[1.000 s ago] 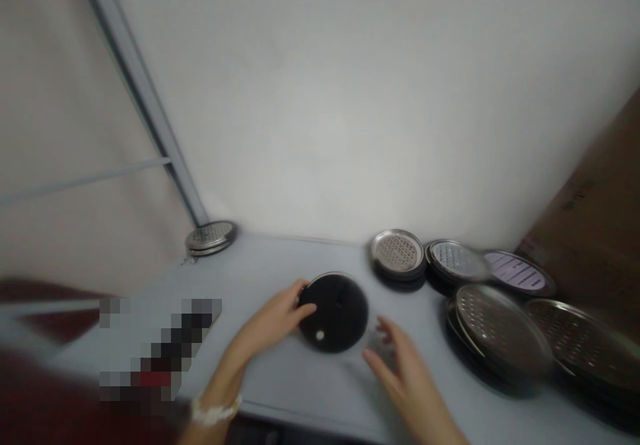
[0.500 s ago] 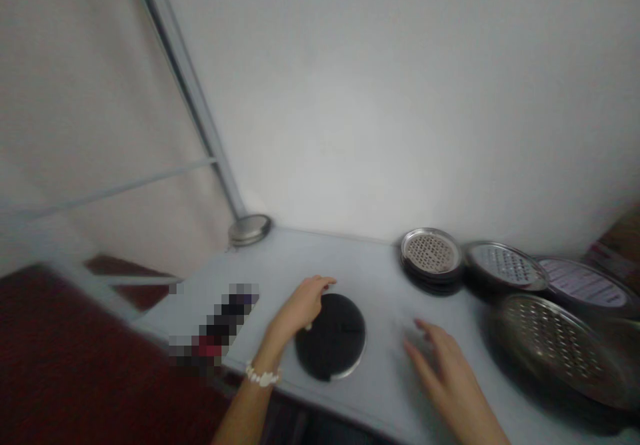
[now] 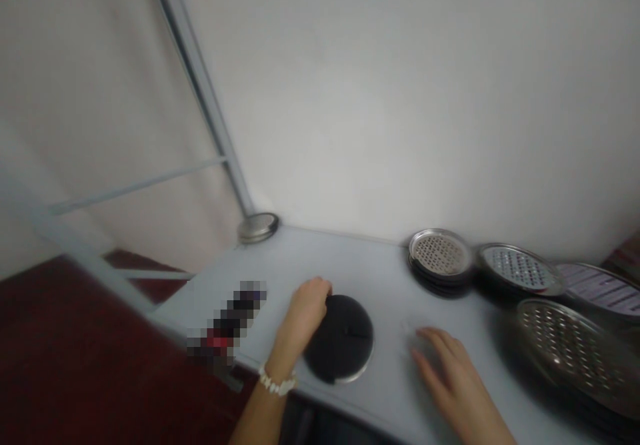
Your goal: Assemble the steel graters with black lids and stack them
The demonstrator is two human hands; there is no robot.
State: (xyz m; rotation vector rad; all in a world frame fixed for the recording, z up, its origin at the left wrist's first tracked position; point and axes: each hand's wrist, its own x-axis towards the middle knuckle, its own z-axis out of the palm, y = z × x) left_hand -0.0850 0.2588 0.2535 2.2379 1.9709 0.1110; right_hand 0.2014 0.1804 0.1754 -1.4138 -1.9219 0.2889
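The left hand (image 3: 304,315) is nearest, curled over the upper left edge of a round black disc (image 3: 340,338) and apparently gripping it, with a beaded white bracelet (image 3: 277,383) on the wrist. The disc lies flat near the front edge of the pale table (image 3: 350,265), its metal rim showing along the lower side. If it is dragged toward that edge, it could tip off, and a one-handed grip on the rim could let it slip or spin. The right hand (image 3: 453,378) is open with loosely spread fingers, holding nothing, well apart from the disc; the view is too soft to tell whether its fingertips touch the table. A wide swing of that hand could strike the large perforated metal disc (image 3: 570,351) close by on the right. Farther along the back edge sit a stack of perforated discs (image 3: 440,255), a grater-like disc (image 3: 515,268) and a slotted disc (image 3: 600,291), which could shift if bumped. A small stack of metal discs (image 3: 258,227) sits in the back left corner, against the white wall (image 3: 400,98).
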